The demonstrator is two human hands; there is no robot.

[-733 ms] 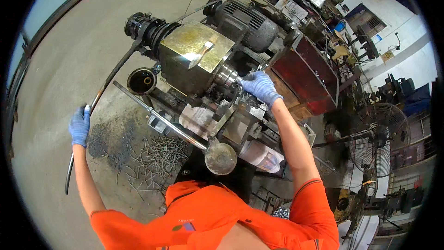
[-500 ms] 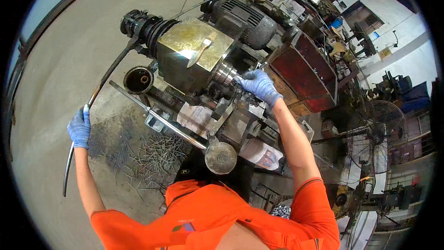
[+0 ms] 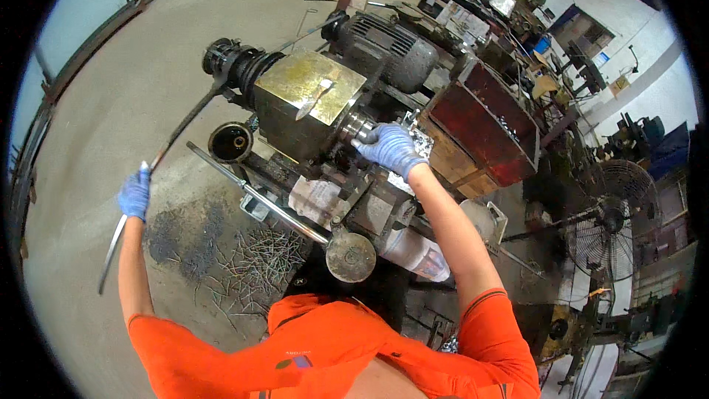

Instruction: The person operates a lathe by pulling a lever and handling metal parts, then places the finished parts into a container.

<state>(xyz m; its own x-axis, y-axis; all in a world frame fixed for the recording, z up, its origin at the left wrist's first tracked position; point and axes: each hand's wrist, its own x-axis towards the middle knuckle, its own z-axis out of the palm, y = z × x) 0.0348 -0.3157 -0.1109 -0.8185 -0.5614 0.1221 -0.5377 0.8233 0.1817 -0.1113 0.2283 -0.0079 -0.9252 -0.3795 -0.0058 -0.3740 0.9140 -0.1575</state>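
My left hand (image 3: 134, 193), in a blue-grey knit glove, is closed round a long metal bar (image 3: 179, 131). The bar slopes up from the lower left to the dark drum (image 3: 244, 66) at the left end of a small lathe (image 3: 295, 114). At the lathe's other end my right hand (image 3: 388, 149), gloved alike, has its fingers curled at the front of the shiny round chuck (image 3: 357, 127). What those fingers hold, if anything, is hidden. A small brush (image 3: 316, 99) lies on the lathe's oily, flat top.
A steel handle (image 3: 269, 207) with a round disc (image 3: 351, 256) juts toward me. Thin metal offcuts (image 3: 258, 258) litter the floor. Behind the chuck stand a motor (image 3: 391, 48) and a red bin (image 3: 484, 122); a fan (image 3: 609, 214) is at the right.
My right hand has shifted slightly left and lower, its fingers now more curled at the chuck. My left hand stays on the bar, and the whole view has tilted a little.
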